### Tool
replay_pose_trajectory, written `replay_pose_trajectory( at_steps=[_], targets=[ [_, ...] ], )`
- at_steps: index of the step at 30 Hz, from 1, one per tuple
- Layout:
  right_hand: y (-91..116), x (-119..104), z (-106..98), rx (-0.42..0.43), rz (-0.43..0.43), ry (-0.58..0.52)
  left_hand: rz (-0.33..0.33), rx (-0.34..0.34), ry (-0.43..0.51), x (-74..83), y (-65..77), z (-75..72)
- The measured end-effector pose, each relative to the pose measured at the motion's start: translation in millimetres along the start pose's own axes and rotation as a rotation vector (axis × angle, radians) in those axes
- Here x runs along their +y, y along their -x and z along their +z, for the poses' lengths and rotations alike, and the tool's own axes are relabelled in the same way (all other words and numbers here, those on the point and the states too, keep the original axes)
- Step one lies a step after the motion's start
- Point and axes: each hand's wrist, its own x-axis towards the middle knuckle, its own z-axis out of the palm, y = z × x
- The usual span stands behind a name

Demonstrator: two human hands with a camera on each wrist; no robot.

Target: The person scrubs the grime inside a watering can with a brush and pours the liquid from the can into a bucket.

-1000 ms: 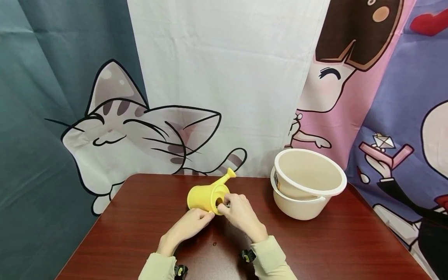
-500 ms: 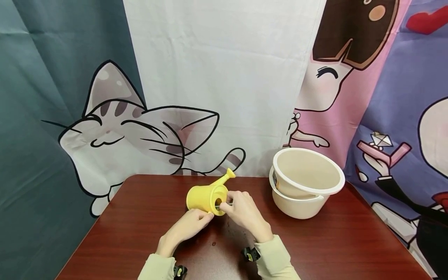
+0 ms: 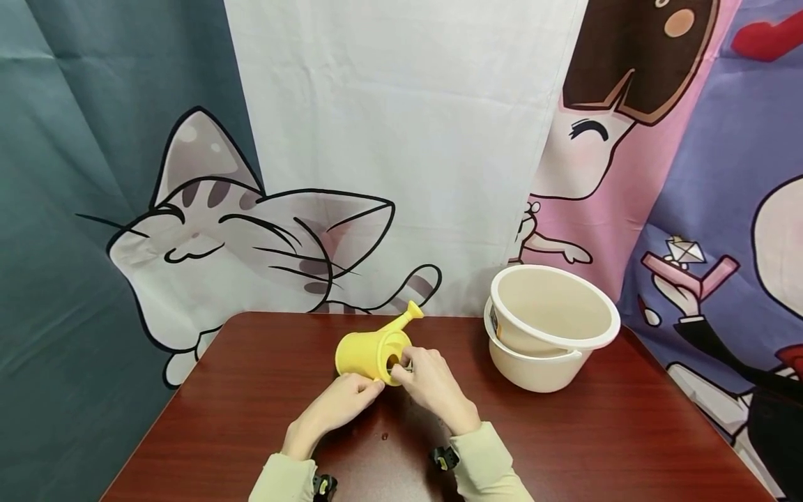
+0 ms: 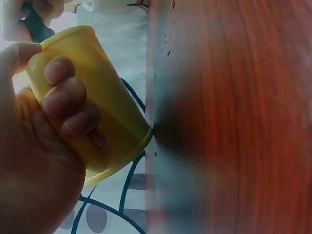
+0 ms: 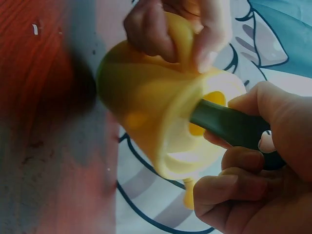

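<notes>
A yellow toy watering can point(image 3: 359, 353) lies tipped toward me over the table, its spout pointing up and right. My left hand point(image 3: 341, 402) grips the can's handle; in the left wrist view the fingers point(image 4: 66, 100) curl round it. My right hand point(image 3: 435, 390) pinches a dark green tool handle point(image 5: 226, 123) with a hole near its end. The handle reaches into the round opening of the can point(image 5: 141, 97), which hides its far end, so I cannot tell what kind of tool it is.
Two cream basins point(image 3: 533, 369), one stacked askew in the other, stand at the table's back right. Small drops dot the dark red-brown table point(image 3: 251, 397). A printed cloth point(image 3: 401, 139) hangs right behind the far edge.
The right hand first drew the green handle a little out of the can toward the right, then pushed it back in. The left hand and the can stay nearly still.
</notes>
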Motion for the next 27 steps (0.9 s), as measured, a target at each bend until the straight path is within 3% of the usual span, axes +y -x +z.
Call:
replay_pose_trajectory(
  at_steps=[9,27],
  targets=[
    [1,5,7,-0.016,-0.008,0.023,-0.007,-0.007,-0.003,1.5,-0.5,1.2],
    [2,-5,-21,-0.001,-0.014,0.007,-0.001,-0.022,0.005,0.8,-0.3,0.8]
  ],
)
